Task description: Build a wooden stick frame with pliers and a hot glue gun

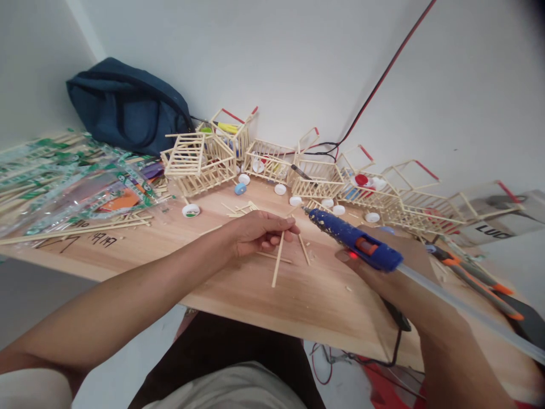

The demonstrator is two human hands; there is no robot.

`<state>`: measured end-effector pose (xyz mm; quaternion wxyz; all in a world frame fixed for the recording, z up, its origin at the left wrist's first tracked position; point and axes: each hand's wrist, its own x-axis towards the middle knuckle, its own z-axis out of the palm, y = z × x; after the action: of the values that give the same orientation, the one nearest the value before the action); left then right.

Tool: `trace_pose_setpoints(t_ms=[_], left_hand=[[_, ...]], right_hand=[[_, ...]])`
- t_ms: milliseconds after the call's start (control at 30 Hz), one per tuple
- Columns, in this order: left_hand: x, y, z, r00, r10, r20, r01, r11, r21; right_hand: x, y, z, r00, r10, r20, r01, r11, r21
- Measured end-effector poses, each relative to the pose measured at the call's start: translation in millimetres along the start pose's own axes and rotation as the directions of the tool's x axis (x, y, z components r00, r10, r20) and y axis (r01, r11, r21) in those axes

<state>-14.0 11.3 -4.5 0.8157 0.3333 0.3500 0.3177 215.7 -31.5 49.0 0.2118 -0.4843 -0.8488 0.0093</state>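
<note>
My left hand [259,230] is closed, pinching a thin wooden stick [278,262] between thumb and fingers over the middle of the table. A second short stick [304,250] slants just right of those fingertips; whether it touches the hand I cannot tell. In my right hand [374,278] is a blue glue gun [353,236], its nozzle pointing left toward the pinched stick, a small gap away. A long translucent glue stick [464,307] trails from the gun's back end. Most fingers of the right hand are hidden behind the gun. Loose stick pieces [275,257] lie beneath my left hand.
Several small stick-built carts [272,159] with bottle-cap wheels and red handles line the wall. A blue bag [128,108] and plastic-wrapped stick bundles [85,182] sit at the left. Orange-and-black pliers [481,278] lie at the right. A blue cap [240,188] rests near the carts.
</note>
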Motion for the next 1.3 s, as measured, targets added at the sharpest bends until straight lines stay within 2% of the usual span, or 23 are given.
trace_pose_setpoints(t_ms=[100,400,1000,1300], left_hand=[[1,-1,-0.7,1.000,0.005,0.002,-0.005,1.000,0.003],[2,-2,-2.0,1.000,0.005,-0.011,-0.005,1.000,0.023],[1,-1,-1.5,1.000,0.005,-0.002,-0.005,0.999,0.043],[-2,-1,0.8,0.999,0.036,-0.027,-0.033,0.994,0.106]], right_hand=[[1,-2,1,1.000,-0.010,-0.001,0.010,1.000,-0.006],[-1,-6,-5,0.997,0.067,-0.028,-0.067,0.998,0.003],[2,-11,-7,0.998,0.054,-0.016,-0.053,0.996,0.068],[1,-5,-6,0.992,0.125,0.026,-0.126,0.990,0.061]])
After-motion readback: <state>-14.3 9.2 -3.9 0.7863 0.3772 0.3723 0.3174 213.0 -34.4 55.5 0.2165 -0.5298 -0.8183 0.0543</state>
